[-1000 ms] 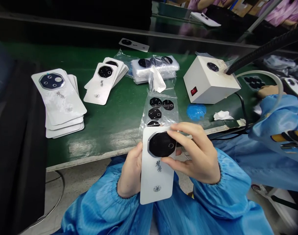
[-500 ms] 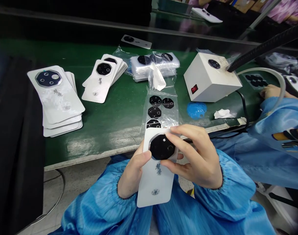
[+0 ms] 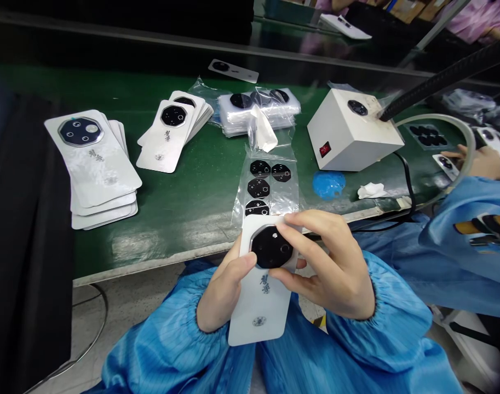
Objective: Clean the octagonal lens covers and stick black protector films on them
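A white phone back cover (image 3: 256, 303) is held upright above my lap, past the bench's front edge. My left hand (image 3: 223, 290) grips its left side, thumb against the edge of the black octagonal lens cover (image 3: 270, 249) and the other fingers behind. With thumb and fingertips, my right hand (image 3: 326, 262) pinches that lens cover at its right and upper edges, over the back cover's upper part. Just beyond lies a clear plastic sheet (image 3: 285, 200) bearing several black lens covers (image 3: 258, 188). Whether the held lens cover sits fully flat is hard to see.
Stacks of white back covers (image 3: 105, 178) (image 3: 161, 145) lie left on the green bench. Behind the sheet is a pile of bagged lens covers (image 3: 233, 117). A white box with a red switch (image 3: 352, 134), a blue disc (image 3: 328, 185) and a co-worker's hand (image 3: 483, 163) are to the right.
My hands and the back cover have barely moved; the right fingers stay on the lens cover. At the far right, the co-worker's hand has shifted, and a small white panel now shows beside it.
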A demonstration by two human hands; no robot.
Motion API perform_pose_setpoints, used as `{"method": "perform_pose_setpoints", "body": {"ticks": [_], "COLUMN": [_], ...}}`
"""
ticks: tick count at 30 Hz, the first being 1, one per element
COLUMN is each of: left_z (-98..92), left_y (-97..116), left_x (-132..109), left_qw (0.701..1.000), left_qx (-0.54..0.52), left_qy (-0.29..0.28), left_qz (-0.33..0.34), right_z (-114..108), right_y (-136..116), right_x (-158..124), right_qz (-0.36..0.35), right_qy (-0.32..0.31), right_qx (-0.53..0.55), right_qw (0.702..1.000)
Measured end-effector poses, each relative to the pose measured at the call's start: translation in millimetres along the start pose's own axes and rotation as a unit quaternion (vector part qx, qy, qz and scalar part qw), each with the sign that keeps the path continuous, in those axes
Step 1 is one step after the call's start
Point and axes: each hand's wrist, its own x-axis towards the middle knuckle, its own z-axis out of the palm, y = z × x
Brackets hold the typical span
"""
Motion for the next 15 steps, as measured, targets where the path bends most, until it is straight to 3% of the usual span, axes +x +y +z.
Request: {"method": "perform_pose_setpoints", "body": {"ticks": [15], "left_z": [5.9], "left_y": [2.2], "left_x": [-2.7], "left_qw": [0.994], "left_qx": [0.058], "left_qy": [0.089], "left_qz": [-0.007], "right_z": [-1.8], "right_y": [-2.0], "right_x": [0.8], "right_qz": [-0.006], "right_qy": [-0.007], "right_qx": [-0.007], "right_qw": [1.0]}}
